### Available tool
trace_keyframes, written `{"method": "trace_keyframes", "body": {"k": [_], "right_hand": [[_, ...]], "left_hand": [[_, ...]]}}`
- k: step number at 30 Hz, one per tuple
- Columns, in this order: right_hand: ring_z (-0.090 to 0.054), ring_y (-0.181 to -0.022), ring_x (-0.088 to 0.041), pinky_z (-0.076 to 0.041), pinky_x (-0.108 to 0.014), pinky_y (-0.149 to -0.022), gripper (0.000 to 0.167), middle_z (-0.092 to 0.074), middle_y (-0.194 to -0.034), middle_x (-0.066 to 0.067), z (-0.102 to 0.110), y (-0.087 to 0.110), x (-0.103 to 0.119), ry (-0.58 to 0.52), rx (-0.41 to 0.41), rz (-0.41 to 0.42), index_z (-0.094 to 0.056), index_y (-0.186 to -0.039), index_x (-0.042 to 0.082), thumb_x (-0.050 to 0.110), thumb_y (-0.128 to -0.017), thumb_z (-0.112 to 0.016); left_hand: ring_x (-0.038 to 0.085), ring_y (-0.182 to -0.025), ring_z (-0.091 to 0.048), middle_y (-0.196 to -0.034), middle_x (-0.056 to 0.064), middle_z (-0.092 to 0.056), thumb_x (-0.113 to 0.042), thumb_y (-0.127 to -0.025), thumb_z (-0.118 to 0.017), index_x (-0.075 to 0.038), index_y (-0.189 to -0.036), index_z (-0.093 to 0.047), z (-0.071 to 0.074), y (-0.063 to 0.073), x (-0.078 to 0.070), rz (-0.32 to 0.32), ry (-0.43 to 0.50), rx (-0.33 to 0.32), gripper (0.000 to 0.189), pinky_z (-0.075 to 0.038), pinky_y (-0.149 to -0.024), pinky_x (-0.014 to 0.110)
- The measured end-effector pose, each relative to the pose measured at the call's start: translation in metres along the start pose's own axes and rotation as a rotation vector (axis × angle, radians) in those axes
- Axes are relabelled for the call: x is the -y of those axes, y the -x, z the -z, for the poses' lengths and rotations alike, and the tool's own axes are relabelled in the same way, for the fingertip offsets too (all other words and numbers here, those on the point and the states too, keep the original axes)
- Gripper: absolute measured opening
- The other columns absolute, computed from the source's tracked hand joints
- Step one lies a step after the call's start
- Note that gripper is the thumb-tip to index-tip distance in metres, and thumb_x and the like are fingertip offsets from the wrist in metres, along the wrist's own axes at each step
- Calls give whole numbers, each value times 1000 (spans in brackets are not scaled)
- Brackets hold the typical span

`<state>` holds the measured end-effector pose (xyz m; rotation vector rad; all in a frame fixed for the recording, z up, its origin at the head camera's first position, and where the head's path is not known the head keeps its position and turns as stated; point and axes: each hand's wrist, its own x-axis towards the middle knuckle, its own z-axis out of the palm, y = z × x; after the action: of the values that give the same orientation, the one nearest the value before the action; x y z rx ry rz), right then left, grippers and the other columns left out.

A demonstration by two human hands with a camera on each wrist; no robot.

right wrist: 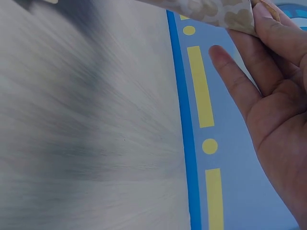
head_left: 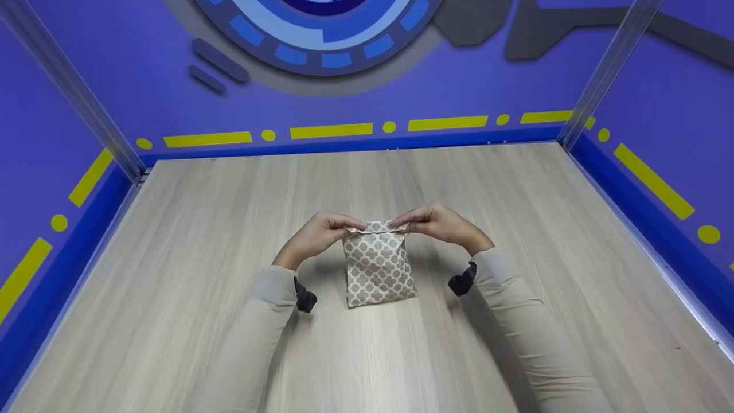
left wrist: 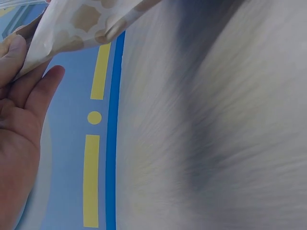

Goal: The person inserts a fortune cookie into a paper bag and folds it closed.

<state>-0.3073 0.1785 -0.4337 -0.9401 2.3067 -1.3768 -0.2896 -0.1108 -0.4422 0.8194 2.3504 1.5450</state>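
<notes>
A paper bag with a tan quatrefoil pattern on white is held up near the middle of the table, its top edge folded over into a narrow flap. My left hand pinches the bag's upper left corner between thumb and fingers. At the upper right corner, my right hand pinches the fold in the same manner. In the left wrist view a corner of the bag sits between thumb and fingers. The right wrist view shows the other corner under the thumb. What the bag contains is hidden.
The bag and hands are over a wood-grain table. Blue-purple panels with yellow markings stand along its back and sides, joined by metal corner posts. A black wrist device hangs under the left sleeve, another under the right.
</notes>
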Motion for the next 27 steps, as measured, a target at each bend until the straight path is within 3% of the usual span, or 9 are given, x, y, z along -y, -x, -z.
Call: {"method": "trace_keyframes", "body": {"k": [4, 7, 12, 17, 21, 27], "right_hand": [[-66, -104, -11, -53, -23, -87, 24, -68, -118, -15, 0, 1, 0, -19, 8, -33, -70, -115, 3, 6, -93, -61], [-65, -107, -14, -52, -23, -87, 27, -68, -119, -11, 0, 2, 1, -15, 8, -73, -70, -115, 8, 17, -91, -66], [-65, -110, -17, -51, -26, -90, 31, -70, -115, -6, -4, 2, 1, 7, -40, -115, -73, -112, 13, 31, -87, -71], [-69, -89, -15, -53, -23, -78, 26, -74, -100, -8, -12, -1, 0, -1, -159, -95, -76, -101, 8, 29, -87, -71], [-62, -71, -10, -50, -19, -64, 23, -69, -84, -8, -21, -7, 1, 0, -257, -46, -70, -92, 1, 23, -84, -74], [-63, -74, -9, -51, -21, -64, 29, -68, -87, -6, -32, -17, 9, 14, -270, -22, -65, -100, 3, 24, -83, -76]], "left_hand": [[14, -92, -64, -117, 12, -69, -2, -93, -58, -6, -114, -71, 0, 0, 0, 26, -18, 21, 25, -50, -78, 20], [12, -80, -59, -113, 10, -70, -13, -91, -66, -8, -115, -71, 0, 2, 0, 38, -25, 32, 25, -49, -72, 23], [10, -90, -65, -113, 7, -71, -28, -89, -69, -11, -115, -71, -1, 4, 0, 49, -10, 29, 31, -53, -79, 24], [11, -93, -66, -111, 9, -71, -22, -91, -66, -8, -111, -73, -8, 1, 1, 40, -7, -46, 24, -52, -79, 22], [9, -87, -65, -104, 10, -73, -17, -89, -68, -7, -104, -75, -15, -2, 0, 37, -14, -137, 19, -52, -76, 21], [7, -80, -65, -99, 11, -73, -12, -88, -69, -6, -100, -76, -23, -6, -2, 29, 15, -206, 15, -52, -71, 19]]}}
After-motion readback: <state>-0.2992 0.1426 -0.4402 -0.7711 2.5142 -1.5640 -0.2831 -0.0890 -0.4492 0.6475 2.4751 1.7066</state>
